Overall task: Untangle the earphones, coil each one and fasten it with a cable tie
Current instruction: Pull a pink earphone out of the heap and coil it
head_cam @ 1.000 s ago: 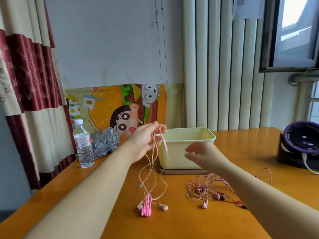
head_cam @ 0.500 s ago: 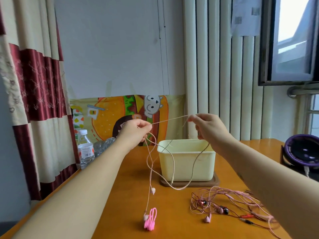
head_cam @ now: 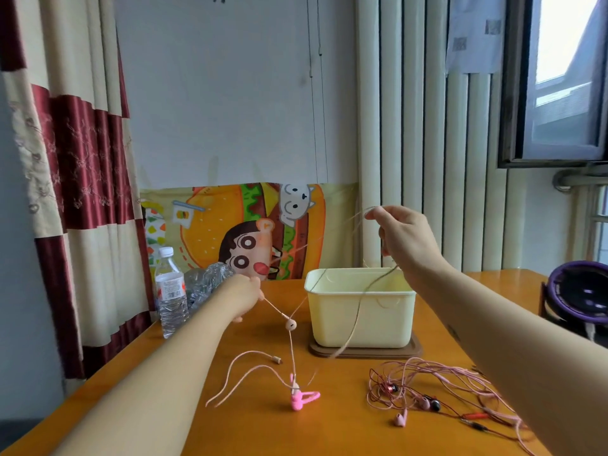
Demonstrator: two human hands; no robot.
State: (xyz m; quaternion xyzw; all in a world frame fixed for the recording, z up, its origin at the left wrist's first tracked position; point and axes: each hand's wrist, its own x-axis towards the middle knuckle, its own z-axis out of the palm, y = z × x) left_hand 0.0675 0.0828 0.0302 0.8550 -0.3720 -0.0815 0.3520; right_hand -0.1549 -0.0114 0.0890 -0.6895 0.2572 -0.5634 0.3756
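Most of what we see low in the view is the orange wooden surface. A red-and-cream curtain hangs at its left edge, and a cartoon burger poster is propped against the wall behind. Near the middle stands a cream plastic tub on a brown mat. Well to the right sits a round purple gadget. At the left a water bottle stands upright just beside a wad of crumpled clear plastic.

We hold both arms out. Our right hand is raised above the tub's far right corner, thumb and fingertips pinching a pale pink earphone cable that drops in front of the tub's wall toward the mat. Our left hand is lower, left of the tub, with its fingers curled and pinching the same earphone. From it a short run slants down to one earbud hanging in the air.

Below that bud the cable falls straight to the surface, where it meets a bright pink cable tie. Slack loops lie to the left of the tie and end in a plug.

To the right of the tie, apart from it, a tangle of pink and dark red earphones lies spread on the surface — partly under our right forearm — with one pink bud at its near edge.
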